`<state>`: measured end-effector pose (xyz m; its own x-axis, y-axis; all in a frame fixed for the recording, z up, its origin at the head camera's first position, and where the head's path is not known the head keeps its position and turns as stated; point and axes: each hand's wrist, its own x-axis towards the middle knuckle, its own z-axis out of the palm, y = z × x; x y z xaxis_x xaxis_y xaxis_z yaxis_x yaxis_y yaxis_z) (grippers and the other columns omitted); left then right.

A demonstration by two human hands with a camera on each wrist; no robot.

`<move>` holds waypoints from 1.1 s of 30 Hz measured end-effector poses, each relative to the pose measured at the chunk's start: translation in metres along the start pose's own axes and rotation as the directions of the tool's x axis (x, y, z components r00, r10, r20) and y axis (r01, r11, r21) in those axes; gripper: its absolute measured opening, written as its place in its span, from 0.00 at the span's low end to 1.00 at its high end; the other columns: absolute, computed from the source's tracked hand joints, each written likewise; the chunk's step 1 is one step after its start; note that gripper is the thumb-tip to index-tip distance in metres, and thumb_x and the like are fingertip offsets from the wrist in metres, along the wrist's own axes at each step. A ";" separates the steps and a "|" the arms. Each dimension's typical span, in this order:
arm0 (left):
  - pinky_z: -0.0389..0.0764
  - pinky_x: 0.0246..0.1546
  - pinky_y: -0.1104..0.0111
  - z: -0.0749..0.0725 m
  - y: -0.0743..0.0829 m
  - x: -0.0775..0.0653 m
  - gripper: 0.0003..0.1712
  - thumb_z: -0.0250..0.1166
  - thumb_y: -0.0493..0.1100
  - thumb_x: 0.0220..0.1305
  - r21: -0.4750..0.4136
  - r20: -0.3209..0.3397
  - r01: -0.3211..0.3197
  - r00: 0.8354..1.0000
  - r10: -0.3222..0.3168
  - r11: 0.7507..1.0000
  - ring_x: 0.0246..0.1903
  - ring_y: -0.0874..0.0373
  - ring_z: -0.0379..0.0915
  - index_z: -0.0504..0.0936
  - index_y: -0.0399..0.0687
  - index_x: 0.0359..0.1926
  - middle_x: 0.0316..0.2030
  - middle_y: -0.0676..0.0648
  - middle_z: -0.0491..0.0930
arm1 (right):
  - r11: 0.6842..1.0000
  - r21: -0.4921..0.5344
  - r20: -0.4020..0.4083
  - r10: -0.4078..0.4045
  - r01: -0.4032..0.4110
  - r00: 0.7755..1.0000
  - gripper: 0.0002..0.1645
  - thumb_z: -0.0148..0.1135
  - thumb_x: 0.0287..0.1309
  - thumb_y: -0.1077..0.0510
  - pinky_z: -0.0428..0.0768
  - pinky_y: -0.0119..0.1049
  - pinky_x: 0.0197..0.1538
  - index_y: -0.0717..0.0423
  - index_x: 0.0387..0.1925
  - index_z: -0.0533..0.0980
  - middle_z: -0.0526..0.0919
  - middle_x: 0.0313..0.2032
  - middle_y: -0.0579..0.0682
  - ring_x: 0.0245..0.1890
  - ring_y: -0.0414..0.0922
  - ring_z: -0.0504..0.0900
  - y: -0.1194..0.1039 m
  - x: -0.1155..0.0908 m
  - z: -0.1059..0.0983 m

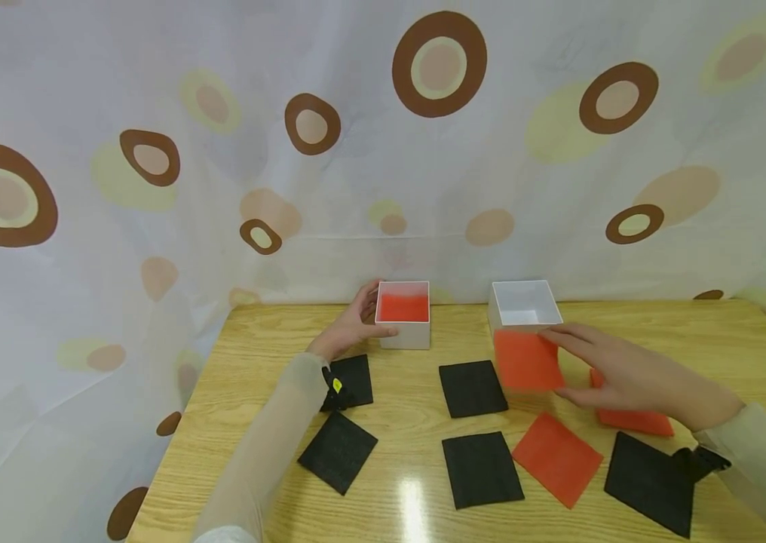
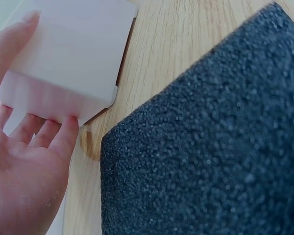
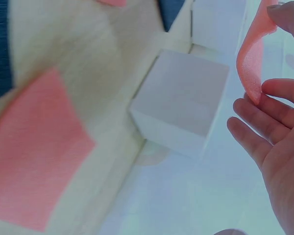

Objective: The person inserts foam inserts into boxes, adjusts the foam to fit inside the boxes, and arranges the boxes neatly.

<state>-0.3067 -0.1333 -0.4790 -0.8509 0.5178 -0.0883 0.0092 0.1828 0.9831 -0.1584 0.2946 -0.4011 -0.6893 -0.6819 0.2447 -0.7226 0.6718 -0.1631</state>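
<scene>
The left hand (image 1: 354,326) grips a white box (image 1: 405,336) holding red material (image 1: 404,308). Before a second white box (image 1: 525,293), the right hand (image 1: 632,374) pinches a red square (image 1: 528,361) at its edge. On the wooden worktop (image 1: 268,343) lie two more red squares (image 1: 557,458) and five black squares (image 1: 482,469); a patterned cloth (image 1: 356,45) hangs behind.
</scene>
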 end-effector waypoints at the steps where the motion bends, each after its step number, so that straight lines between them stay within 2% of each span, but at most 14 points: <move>1: 0.53 0.79 0.54 0.000 0.000 0.000 0.61 0.74 0.35 0.63 0.000 0.000 0.001 1.000 -0.001 1.000 0.81 0.49 0.44 0.44 0.58 0.84 0.82 0.49 0.48 | 1.000 0.004 -0.003 -0.007 0.007 1.000 0.47 0.83 0.51 0.50 0.86 0.53 0.50 0.64 0.68 0.73 0.77 0.62 0.56 0.57 0.53 0.80 0.000 0.004 -0.001; 7: 0.54 0.79 0.54 0.000 0.001 -0.001 0.60 0.74 0.33 0.63 -0.009 0.002 -0.006 1.000 0.006 1.000 0.81 0.49 0.45 0.43 0.57 0.84 0.82 0.48 0.49 | 0.999 0.029 -0.004 -0.037 0.037 0.999 0.44 0.81 0.50 0.55 0.86 0.53 0.51 0.67 0.66 0.73 0.78 0.60 0.59 0.55 0.55 0.81 0.001 0.030 -0.006; 12: 0.56 0.78 0.54 0.000 0.002 -0.002 0.60 0.72 0.32 0.64 -0.025 0.010 -0.006 1.000 0.007 1.000 0.80 0.50 0.46 0.42 0.57 0.84 0.82 0.48 0.49 | 0.995 0.042 -0.014 -0.087 0.088 0.996 0.43 0.80 0.53 0.55 0.85 0.53 0.52 0.68 0.66 0.73 0.78 0.60 0.59 0.55 0.55 0.81 0.004 0.055 -0.007; 15: 0.56 0.78 0.53 0.000 0.001 -0.003 0.60 0.72 0.32 0.64 -0.029 0.013 -0.006 1.000 0.007 1.000 0.80 0.50 0.45 0.42 0.57 0.84 0.82 0.48 0.48 | 0.994 0.059 -0.004 -0.091 0.091 0.996 0.42 0.79 0.54 0.54 0.84 0.54 0.55 0.68 0.66 0.73 0.78 0.61 0.60 0.59 0.57 0.79 0.004 0.070 -0.007; 19: 0.56 0.78 0.52 0.000 0.002 -0.003 0.60 0.71 0.32 0.64 -0.033 0.016 -0.012 1.000 0.013 0.999 0.80 0.49 0.46 0.42 0.58 0.84 0.82 0.48 0.49 | 0.995 0.081 0.048 -0.053 0.049 0.997 0.41 0.77 0.57 0.52 0.80 0.58 0.60 0.68 0.67 0.73 0.77 0.63 0.62 0.62 0.61 0.77 0.001 0.088 -0.008; 23: 0.57 0.77 0.52 0.001 0.003 -0.005 0.59 0.71 0.32 0.65 -0.031 0.016 -0.013 1.000 0.014 0.999 0.80 0.50 0.46 0.42 0.58 0.84 0.81 0.48 0.49 | 0.995 0.102 0.099 -0.018 0.008 0.995 0.41 0.74 0.61 0.49 0.79 0.57 0.62 0.67 0.69 0.71 0.76 0.64 0.61 0.63 0.60 0.77 -0.002 0.104 -0.007; 33: 0.61 0.76 0.54 0.002 0.004 -0.005 0.59 0.71 0.32 0.65 -0.020 0.013 -0.003 1.000 0.003 1.000 0.81 0.51 0.46 0.42 0.57 0.84 0.82 0.49 0.48 | 0.994 0.102 0.108 0.016 -0.027 0.994 0.40 0.72 0.63 0.48 0.78 0.56 0.64 0.67 0.68 0.72 0.77 0.64 0.62 0.62 0.59 0.77 -0.003 0.139 0.007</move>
<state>-0.3008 -0.1334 -0.4750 -0.8442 0.5289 -0.0872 0.0014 0.1649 0.9863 -0.2519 0.1958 -0.3730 -0.7024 -0.6985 0.1371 -0.7053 0.6569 -0.2666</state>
